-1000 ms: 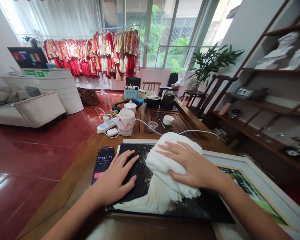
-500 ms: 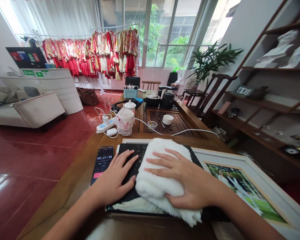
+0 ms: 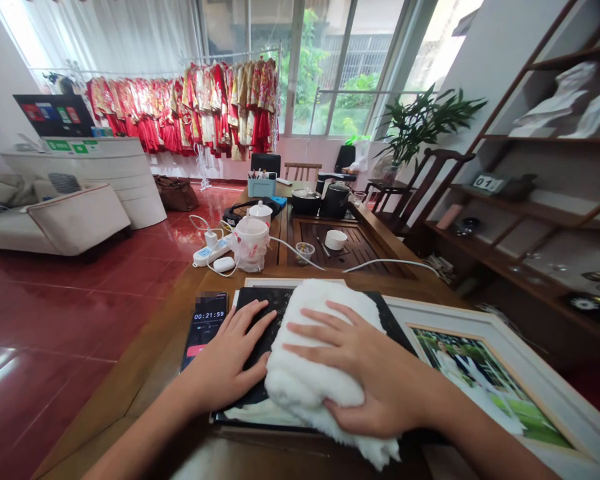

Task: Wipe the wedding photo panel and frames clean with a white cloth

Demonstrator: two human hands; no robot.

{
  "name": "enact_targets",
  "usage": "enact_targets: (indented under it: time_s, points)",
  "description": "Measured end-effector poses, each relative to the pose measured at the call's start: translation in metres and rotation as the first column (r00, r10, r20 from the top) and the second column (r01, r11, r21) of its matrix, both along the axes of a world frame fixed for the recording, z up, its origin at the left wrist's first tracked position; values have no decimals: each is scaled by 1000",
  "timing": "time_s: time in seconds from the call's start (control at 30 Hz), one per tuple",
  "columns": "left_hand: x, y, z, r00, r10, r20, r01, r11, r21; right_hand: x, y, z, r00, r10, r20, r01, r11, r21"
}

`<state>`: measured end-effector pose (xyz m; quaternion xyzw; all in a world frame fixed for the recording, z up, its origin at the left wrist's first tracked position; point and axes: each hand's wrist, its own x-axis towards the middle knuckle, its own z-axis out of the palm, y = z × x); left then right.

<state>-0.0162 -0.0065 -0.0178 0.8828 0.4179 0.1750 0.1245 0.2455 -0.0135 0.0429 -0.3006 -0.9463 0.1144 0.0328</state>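
Note:
A dark, flat photo panel (image 3: 253, 353) lies near the table's front edge, its lower part showing a pale dress-like shape. Across its left side my left hand (image 3: 237, 350) rests flat with fingers spread, holding nothing. My right hand (image 3: 367, 360) grips a folded, fluffy white cloth (image 3: 300, 373) on the panel, fingers splayed over the top and thumb along the near side. The cloth covers much of the panel's middle and right. One loose corner of cloth hangs past the panel's near edge.
Left of the panel lies a phone (image 3: 205, 327) with a running timer. A framed photo (image 3: 485, 387) sits at the right. Beyond are a power strip (image 3: 213, 250), a pink-patterned cup (image 3: 251, 243), a cable (image 3: 390, 261) and a tea tray (image 3: 360, 257) with a white bowl (image 3: 335, 239).
My right hand and the white cloth have slid slightly left and towards me over the panel. My left hand has stayed in place.

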Motion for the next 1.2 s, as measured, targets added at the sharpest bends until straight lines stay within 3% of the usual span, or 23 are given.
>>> enact_targets:
  time_s: [0.17, 0.5, 0.77, 0.9, 1.2]
  points:
    - [0, 0, -1, 1000, 5, -19, -6, 1000, -10, -2, -2, 2, 1000, 14, 21, -13, 999, -47]
    - [-1, -5, 0, 1000, 4, -8, -4, 1000, 1, 24, 22, -11, 982, -190, -3, 189, 974, 126]
    - [0, -1, -1, 1000, 2, -13, -2, 1000, -8, 0, -2, 0, 1000, 1, 28, -1, 1000, -11]
    - [0, -1, -1, 1000, 4, -19, -4, 1000, -11, -2, -3, 2, 999, 14, 30, -12, 999, -41]
    - [-3, -6, -1, 1000, 4, -14, -4, 1000, 6, 31, 31, -16, 984, -179, -1, 177, 972, 158]
